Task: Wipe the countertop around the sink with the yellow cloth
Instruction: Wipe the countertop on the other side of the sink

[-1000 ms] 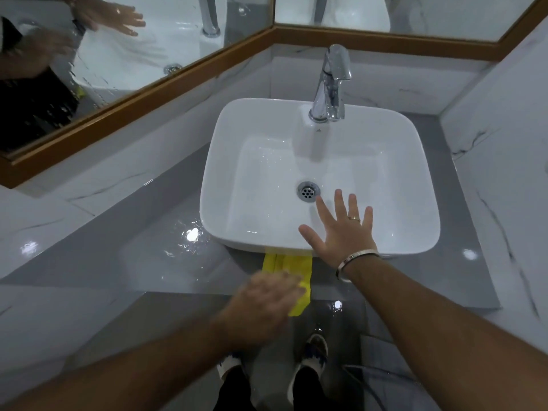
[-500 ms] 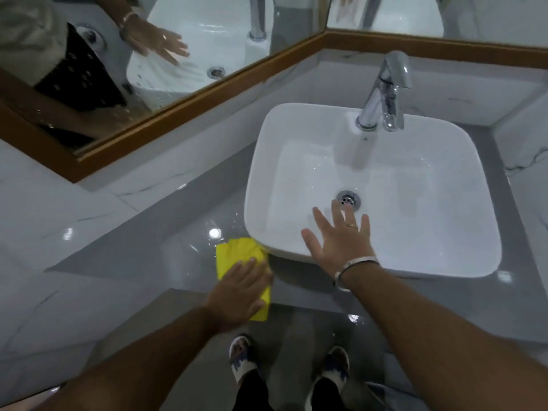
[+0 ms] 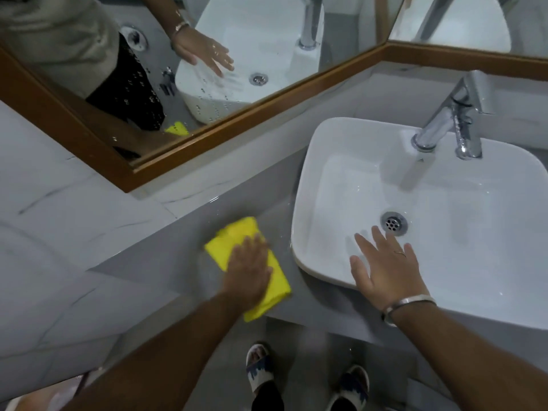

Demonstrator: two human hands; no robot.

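The yellow cloth [image 3: 228,241] lies flat on the grey countertop [image 3: 166,262], just left of the white basin [image 3: 326,161]. My left hand [image 3: 249,271] presses down on the cloth's middle, palm flat, and covers part of it. My right hand [image 3: 385,268], with a metal bracelet on the wrist, rests with spread fingers on the basin's front rim, near the drain [image 3: 393,223]. It holds nothing.
A chrome tap [image 3: 453,123] stands at the basin's back. A wood-framed mirror [image 3: 207,129] runs along the marble wall behind the counter. The counter's front edge drops to the floor, where my sandalled feet [image 3: 261,372] stand.
My left hand has slid the cloth leftward along the counter, from below the basin's front edge to the open area left of it. My right hand has stayed on the rim.
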